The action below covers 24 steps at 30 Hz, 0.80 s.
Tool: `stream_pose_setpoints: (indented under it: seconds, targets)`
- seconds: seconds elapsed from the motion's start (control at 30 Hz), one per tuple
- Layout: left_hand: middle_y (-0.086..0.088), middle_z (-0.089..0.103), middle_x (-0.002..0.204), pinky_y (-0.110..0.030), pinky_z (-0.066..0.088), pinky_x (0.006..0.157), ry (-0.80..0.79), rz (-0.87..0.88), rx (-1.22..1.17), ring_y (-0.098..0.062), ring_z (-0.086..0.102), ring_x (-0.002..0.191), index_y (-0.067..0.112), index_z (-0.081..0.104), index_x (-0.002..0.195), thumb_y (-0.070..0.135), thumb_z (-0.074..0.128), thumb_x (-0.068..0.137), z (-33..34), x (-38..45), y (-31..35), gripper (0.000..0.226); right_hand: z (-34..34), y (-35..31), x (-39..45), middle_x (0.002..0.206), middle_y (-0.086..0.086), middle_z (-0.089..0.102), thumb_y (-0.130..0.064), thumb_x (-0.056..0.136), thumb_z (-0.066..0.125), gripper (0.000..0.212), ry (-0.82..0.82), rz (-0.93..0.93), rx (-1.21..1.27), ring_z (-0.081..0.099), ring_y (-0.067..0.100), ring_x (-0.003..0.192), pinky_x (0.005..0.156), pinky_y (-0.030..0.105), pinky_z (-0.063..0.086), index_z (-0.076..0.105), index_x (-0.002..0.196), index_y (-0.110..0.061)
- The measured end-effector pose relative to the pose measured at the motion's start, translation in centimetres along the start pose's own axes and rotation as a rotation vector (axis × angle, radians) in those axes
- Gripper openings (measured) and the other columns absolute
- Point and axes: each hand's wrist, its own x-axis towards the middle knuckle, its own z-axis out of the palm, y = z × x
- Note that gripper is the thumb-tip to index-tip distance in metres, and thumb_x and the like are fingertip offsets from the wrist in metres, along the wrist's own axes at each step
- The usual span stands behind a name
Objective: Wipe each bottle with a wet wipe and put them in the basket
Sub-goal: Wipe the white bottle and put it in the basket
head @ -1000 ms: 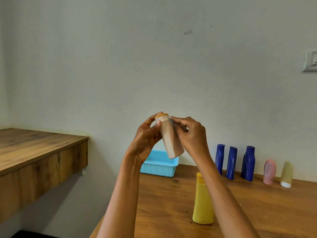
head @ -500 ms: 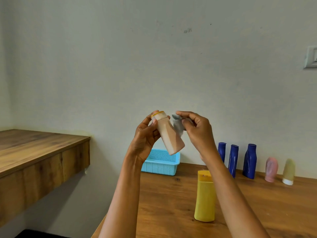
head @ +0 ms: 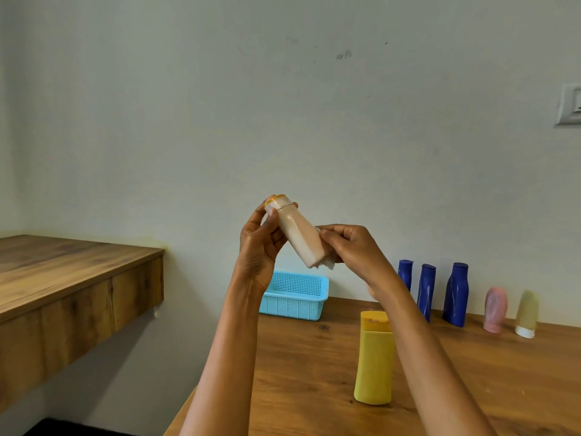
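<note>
On the wooden table [head: 314,366] by the pale wall, your left hand [head: 259,247] grips the beige bottle [head: 295,232] near its cap, and your right hand [head: 352,250] pinches the wet wipe [head: 327,262] against its base. The basket [head: 294,295] on the far left looks empty, and six bottles are left.

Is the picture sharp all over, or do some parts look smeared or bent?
Head view: the beige bottle in both hands is fairly sharp; the pink bottle at right looks smeared; the shelf edge bows from the wide lens; lighting is soft, without glare.

Plain home room: wooden table [head: 314,357], wall switch [head: 570,105].
</note>
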Motion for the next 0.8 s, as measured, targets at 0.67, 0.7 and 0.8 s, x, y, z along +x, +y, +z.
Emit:
stream_pose_setpoints:
  seconds: [0.67,0.7,0.8]
  targets:
    - [-0.005,0.066,0.107,-0.012,0.050,0.071,0.343,0.320,0.311,0.001,0.065,0.084,0.024,0.051,0.113,0.010,0.067,0.083,0.2,0.6,-0.7,0.036,2.4,0.8,-0.2,0.074,0.007,0.070,0.011,0.084,0.050,0.026,0.080,0.261,0.807,0.067,0.014,0.070,0.065,0.021,0.058,0.070,0.078,-0.004]
    - [-0.007,0.065,0.110,-0.012,0.050,0.071,0.341,0.319,0.333,-0.001,0.065,0.084,0.022,0.051,0.114,0.010,0.068,0.082,0.1,0.5,-0.8,0.038,2.3,0.9,-0.1,0.073,0.006,0.071,0.008,0.084,0.050,0.026,0.107,0.233,0.778,0.066,0.014,0.072,0.066,0.021,0.057,0.071,0.077,-0.006]
    - [-0.010,0.063,0.116,-0.013,0.051,0.068,0.345,0.292,0.395,-0.006,0.065,0.084,0.019,0.052,0.116,0.012,0.071,0.080,0.1,0.6,-1.2,0.041,2.6,1.0,0.1,0.085,0.004,0.071,0.000,0.089,0.050,0.025,0.204,0.122,0.649,0.066,0.015,0.082,0.068,0.020,0.056,0.072,0.088,-0.012]
